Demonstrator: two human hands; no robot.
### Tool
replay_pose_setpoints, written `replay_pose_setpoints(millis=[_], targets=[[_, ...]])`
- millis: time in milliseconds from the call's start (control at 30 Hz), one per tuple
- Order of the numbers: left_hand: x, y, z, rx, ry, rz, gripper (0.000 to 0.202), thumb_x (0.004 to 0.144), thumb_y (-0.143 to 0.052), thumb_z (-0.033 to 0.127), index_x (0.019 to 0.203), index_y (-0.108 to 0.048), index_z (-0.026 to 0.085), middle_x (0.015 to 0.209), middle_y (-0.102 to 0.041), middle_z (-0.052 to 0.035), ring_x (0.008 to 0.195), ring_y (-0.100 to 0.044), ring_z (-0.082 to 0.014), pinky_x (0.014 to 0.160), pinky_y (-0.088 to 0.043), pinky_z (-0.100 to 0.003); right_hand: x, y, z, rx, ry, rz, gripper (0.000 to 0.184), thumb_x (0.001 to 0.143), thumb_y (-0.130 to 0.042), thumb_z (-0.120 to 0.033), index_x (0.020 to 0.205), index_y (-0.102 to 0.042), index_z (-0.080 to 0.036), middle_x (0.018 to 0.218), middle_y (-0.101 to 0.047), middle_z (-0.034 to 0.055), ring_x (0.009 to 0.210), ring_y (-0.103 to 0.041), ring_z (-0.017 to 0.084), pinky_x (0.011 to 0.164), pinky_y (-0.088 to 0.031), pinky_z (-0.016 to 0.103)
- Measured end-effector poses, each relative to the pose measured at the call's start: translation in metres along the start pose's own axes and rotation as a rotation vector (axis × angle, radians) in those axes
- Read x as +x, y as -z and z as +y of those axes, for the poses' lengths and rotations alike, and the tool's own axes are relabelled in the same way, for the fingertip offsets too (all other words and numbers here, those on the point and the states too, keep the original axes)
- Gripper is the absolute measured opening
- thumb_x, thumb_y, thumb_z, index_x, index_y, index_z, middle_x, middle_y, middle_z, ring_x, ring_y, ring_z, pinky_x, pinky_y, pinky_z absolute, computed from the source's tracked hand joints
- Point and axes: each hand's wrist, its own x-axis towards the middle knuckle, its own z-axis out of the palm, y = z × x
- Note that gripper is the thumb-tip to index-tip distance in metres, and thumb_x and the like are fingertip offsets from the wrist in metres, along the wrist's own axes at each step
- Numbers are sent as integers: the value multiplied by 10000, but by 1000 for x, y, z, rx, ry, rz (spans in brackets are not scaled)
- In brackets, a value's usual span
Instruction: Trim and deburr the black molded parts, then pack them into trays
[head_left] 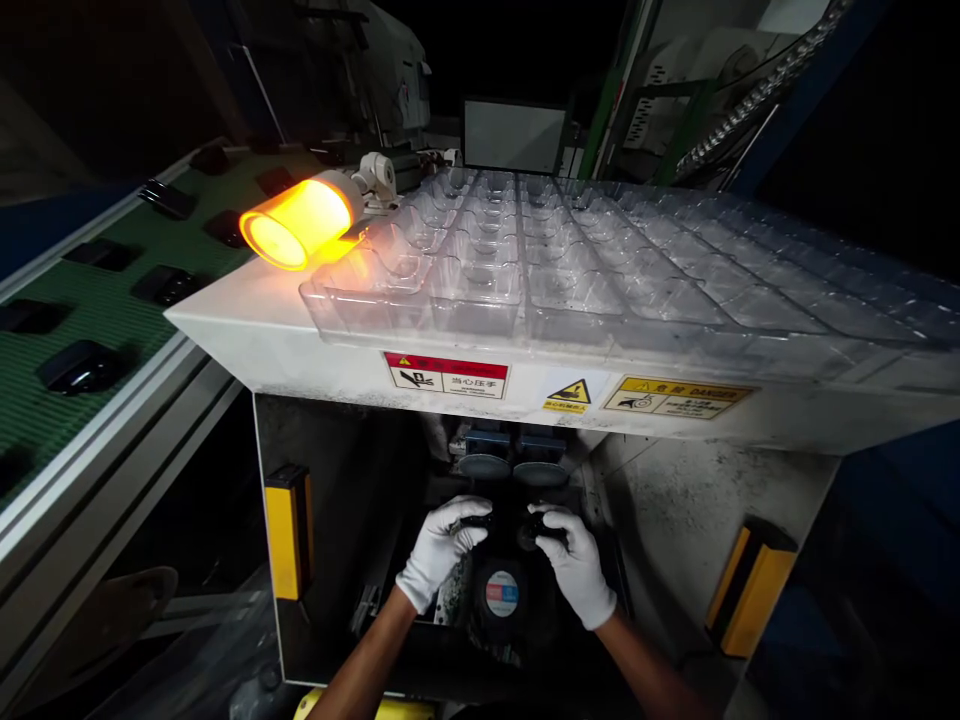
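left white-gloved hand [442, 547], lower centre of frame: pinching small black oblong part [478, 520] | right white-gloved hand [579, 568], lower centre-right: pinching small dark rounded part [534, 528] | parts lie inward of their hands, gap between | left part's axis roughly crosswise, right's unclear

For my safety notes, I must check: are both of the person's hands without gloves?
No, white gloves cover both the left hand and the right hand, reaching about to the wrists.
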Motion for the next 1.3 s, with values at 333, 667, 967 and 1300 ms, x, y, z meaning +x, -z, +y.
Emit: replay_pose_setpoints(millis=[333, 667, 967, 1300], targets=[[7, 6, 16, 278, 38, -54, 224, 887, -608, 341, 975, -635, 137, 1064, -660, -69, 1013, -624, -216, 904, -504, -454, 20, 19, -21, -254, 123, -121, 214, 939, -551, -351, 958, -638, -156, 1083, -665, 64, 1059, -618, 218, 905, -518, 446], [78, -44, 55, 882, 562, -247, 249, 898, -594, 333, 1049, -625, 137, 1044, -657, -71, 926, -644, -202, 816, -536, -404, 93, -11, -49, -828, -334, -607, 229, 933, -570, -347, 859, -648, -145, 821, -683, 8, 743, -661, 146, 731, -552, 343], [70, -60, 53, 783, 686, -173, 264, 887, -609, 337, 1055, -628, 134, 1088, -651, -92, 988, -629, -223, 865, -518, -430, 85, 2, -46, -1020, -335, -682, 243, 936, -558, -324, 792, -642, -148, 760, -674, 2, 734, -657, 152, 747, -543, 362], [-161, 28, 62, 436, 792, 657, 285, 938, -516, 384, 1015, -618, 130, 923, -660, -37, 780, -644, -162, 706, -550, -341, -109, -118, -89, -494, 245, -894, 427, 833, -422, -97, 1179, -641, -220, 1191, -694, 55, 1148, -601, 215, 987, -482, 328]])
